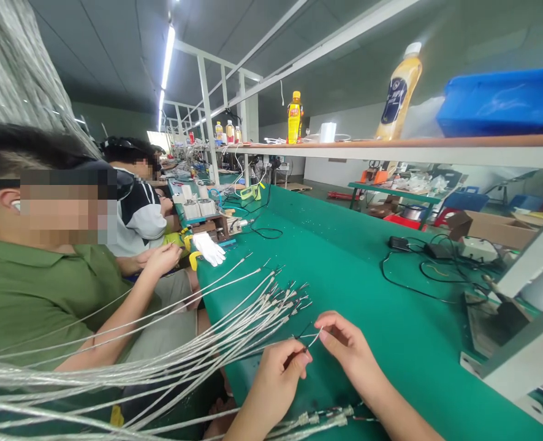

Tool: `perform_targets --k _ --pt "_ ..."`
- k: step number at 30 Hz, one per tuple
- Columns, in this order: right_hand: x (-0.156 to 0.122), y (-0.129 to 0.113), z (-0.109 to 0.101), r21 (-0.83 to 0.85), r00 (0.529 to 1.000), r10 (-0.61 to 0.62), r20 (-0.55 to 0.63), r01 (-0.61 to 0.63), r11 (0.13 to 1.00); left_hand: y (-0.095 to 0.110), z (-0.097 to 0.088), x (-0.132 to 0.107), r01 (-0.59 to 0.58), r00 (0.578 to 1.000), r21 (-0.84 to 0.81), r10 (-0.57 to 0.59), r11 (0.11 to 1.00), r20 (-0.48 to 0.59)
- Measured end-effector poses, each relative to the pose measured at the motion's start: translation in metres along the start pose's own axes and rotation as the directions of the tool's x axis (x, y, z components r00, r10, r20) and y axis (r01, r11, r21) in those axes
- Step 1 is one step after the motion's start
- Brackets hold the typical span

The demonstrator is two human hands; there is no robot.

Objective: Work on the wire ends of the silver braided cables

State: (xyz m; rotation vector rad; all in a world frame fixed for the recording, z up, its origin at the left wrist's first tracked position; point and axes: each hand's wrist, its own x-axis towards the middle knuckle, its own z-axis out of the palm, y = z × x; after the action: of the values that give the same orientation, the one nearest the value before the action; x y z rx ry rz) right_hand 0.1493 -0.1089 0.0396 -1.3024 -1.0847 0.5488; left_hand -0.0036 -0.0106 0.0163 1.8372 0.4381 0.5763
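Braided cables: light, springy, fanned across the green bench; I would grip just behind the metal ends.
My left hand: narrow pinch on one thin wire end.
My right hand: narrow pinch on that same wire.
Shelf bottle: label unreadable.

The left hand and right hand reach forward, each pinched closed, almost touching.
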Motion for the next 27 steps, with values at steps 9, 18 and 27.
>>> perform_targets --k 9,18,27 --pt "-0.002 -0.001 0.005 0.084 0.999 0.03 -0.015 -0.029 0.996 0.0 0.0 0.0 0.016 1.0 0.005 -0.016 1.0 0.011" --pt "-0.004 -0.004 0.008 0.165 0.996 0.086 0.01 -0.086 0.983 -0.001 0.0 0.0 -0.005 1.0 0.008 0.005 1.0 0.015" --pt "-0.006 0.006 0.009 0.198 0.996 0.092 0.01 -0.092 0.976 -0.001 0.002 0.001 0.005 0.999 -0.022 -0.006 1.0 -0.035"
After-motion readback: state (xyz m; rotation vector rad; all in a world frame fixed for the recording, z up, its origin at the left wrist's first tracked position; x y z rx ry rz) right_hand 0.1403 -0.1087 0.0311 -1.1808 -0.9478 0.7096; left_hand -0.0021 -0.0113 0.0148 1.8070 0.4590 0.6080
